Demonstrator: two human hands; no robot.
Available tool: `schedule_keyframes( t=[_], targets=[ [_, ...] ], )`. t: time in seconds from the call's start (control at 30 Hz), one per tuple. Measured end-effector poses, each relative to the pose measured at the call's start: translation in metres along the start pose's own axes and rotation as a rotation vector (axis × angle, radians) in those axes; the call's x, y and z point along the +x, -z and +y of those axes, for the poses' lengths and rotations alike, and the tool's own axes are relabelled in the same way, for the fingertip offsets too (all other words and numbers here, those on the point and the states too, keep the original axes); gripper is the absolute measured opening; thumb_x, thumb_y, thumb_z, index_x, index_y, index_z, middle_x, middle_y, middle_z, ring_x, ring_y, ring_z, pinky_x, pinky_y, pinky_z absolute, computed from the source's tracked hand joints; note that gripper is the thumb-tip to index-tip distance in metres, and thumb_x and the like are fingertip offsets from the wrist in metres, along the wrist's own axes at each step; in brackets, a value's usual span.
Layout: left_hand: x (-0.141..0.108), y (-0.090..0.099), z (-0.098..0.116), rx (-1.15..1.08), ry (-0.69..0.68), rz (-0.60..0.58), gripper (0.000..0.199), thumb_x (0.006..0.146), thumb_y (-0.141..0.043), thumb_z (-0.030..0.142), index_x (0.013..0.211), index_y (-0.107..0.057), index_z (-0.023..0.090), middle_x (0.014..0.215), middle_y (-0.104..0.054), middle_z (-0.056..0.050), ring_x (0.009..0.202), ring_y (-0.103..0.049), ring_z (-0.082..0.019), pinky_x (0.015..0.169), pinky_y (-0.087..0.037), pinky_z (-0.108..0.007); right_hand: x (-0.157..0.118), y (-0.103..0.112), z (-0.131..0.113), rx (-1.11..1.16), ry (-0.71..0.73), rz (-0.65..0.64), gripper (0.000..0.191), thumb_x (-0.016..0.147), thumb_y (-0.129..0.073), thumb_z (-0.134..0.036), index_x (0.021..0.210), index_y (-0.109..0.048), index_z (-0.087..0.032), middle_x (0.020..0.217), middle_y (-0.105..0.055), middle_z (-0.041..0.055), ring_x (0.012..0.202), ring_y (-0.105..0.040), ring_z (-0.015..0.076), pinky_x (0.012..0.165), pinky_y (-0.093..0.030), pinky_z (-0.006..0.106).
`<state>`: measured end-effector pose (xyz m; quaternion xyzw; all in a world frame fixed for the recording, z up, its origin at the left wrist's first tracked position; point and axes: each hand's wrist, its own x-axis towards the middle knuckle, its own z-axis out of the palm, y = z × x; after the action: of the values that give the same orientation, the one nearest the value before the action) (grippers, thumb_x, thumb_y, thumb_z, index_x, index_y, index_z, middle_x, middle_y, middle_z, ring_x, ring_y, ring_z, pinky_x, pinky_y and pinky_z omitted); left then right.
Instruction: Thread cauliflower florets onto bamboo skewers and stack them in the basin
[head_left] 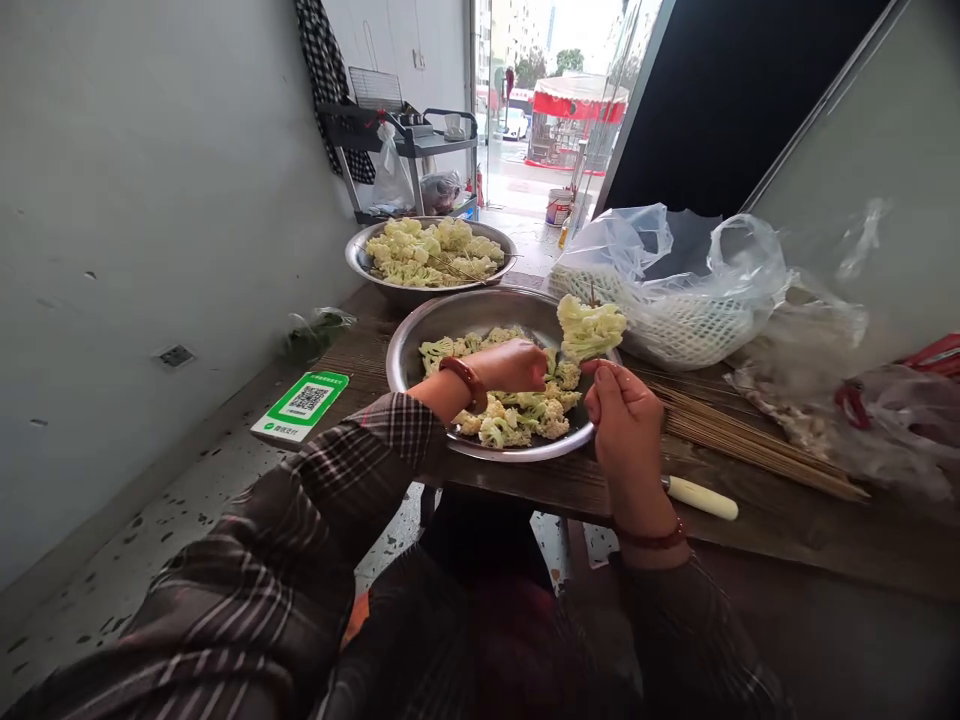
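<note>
My right hand (626, 405) pinches the lower end of a thin skewer, mostly hidden, just over the right rim of the near metal bowl (409, 350). Pale cauliflower florets (590, 328) are threaded on the skewer above my fingers. My left hand (517, 366) is closed over the middle of the bowl, its fingertips turned away; whatever they may hold is hidden. Below it lie loose cauliflower pieces (517, 418). A knife with a cream handle (703, 497) rests on the table beside my right wrist.
Behind stands a second metal bowl (356, 250) heaped with skewered cauliflower (435, 250). Bamboo skewers (757, 440) lie at right, before plastic bags (675, 310) with foam netting. A green QR-code card (304, 405) sits at the table's left edge; a wall runs alongside.
</note>
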<state>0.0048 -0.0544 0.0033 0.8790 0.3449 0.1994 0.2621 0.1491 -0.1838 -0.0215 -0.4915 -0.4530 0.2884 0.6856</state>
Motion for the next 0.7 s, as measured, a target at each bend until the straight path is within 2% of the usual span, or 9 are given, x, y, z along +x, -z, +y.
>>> schedule_keyframes(
  t=[0.07,0.13,0.2,0.3,0.47,0.57,0.7],
  targets=[
    [-0.003,-0.005,0.0,0.166,-0.011,-0.126,0.008,0.064,-0.074,0.026,0.064,-0.069,0.019,0.07,-0.068,-0.003,0.069,-0.06,-0.018,0.065,-0.041,-0.028,0.0,0.001,0.0,-0.004,-0.002,-0.01,0.033,0.093,-0.061,-0.048,0.092,-0.072,-0.016,0.051,-0.044,-0.0073,0.046,-0.036,0.0077,0.045,-0.026,0.022],
    [-0.005,-0.007,0.003,0.364,-0.02,-0.216,0.011,0.07,-0.07,0.028,0.073,-0.072,0.018,0.086,-0.072,-0.007,0.082,-0.064,-0.021,0.07,-0.043,-0.029,0.001,0.001,0.0,-0.007,-0.001,-0.012,0.033,0.093,-0.062,-0.047,0.093,-0.073,-0.016,0.051,-0.045,-0.0073,0.045,-0.037,0.0075,0.045,-0.026,0.022],
    [-0.006,-0.009,0.007,0.499,-0.009,-0.254,0.013,0.076,-0.065,0.026,0.08,-0.074,0.018,0.096,-0.073,-0.01,0.09,-0.066,-0.023,0.074,-0.045,-0.03,0.001,0.001,0.001,-0.003,0.002,-0.009,0.032,0.093,-0.062,-0.046,0.093,-0.073,-0.016,0.05,-0.045,-0.0073,0.045,-0.038,0.0074,0.045,-0.027,0.021],
    [-0.006,-0.01,0.012,0.572,0.037,-0.266,0.018,0.082,-0.057,0.021,0.083,-0.075,0.018,0.101,-0.073,-0.012,0.092,-0.067,-0.023,0.076,-0.047,-0.03,0.002,0.0,0.002,0.005,0.002,-0.012,0.031,0.093,-0.063,-0.045,0.092,-0.073,-0.016,0.05,-0.045,-0.0073,0.045,-0.038,0.0072,0.044,-0.027,0.021],
    [-0.007,-0.012,0.015,0.506,0.122,-0.229,0.015,0.08,-0.062,0.026,0.076,-0.074,0.018,0.093,-0.072,-0.011,0.091,-0.067,-0.024,0.076,-0.047,-0.03,0.003,0.001,0.003,0.001,0.009,-0.016,0.031,0.093,-0.062,-0.046,0.091,-0.073,-0.017,0.05,-0.045,-0.0073,0.045,-0.038,0.0076,0.044,-0.028,0.021],
    [-0.005,-0.013,0.012,0.373,0.135,-0.203,0.009,0.074,-0.063,0.017,0.067,-0.07,0.017,0.078,-0.069,-0.008,0.075,-0.062,-0.019,0.067,-0.043,-0.028,0.003,0.002,0.002,-0.009,0.005,-0.021,0.031,0.093,-0.062,-0.047,0.091,-0.072,-0.017,0.05,-0.045,-0.0072,0.045,-0.039,0.0084,0.045,-0.029,0.022],
    [0.0,-0.009,0.003,0.106,0.185,-0.111,0.013,0.067,-0.065,0.011,0.056,-0.061,0.015,0.055,-0.054,0.0,0.054,-0.044,-0.011,0.053,-0.032,-0.026,0.002,0.002,0.002,-0.015,-0.007,-0.012,0.032,0.093,-0.061,-0.048,0.092,-0.072,-0.018,0.051,-0.045,-0.007,0.045,-0.039,0.0092,0.045,-0.03,0.022]
  ],
)
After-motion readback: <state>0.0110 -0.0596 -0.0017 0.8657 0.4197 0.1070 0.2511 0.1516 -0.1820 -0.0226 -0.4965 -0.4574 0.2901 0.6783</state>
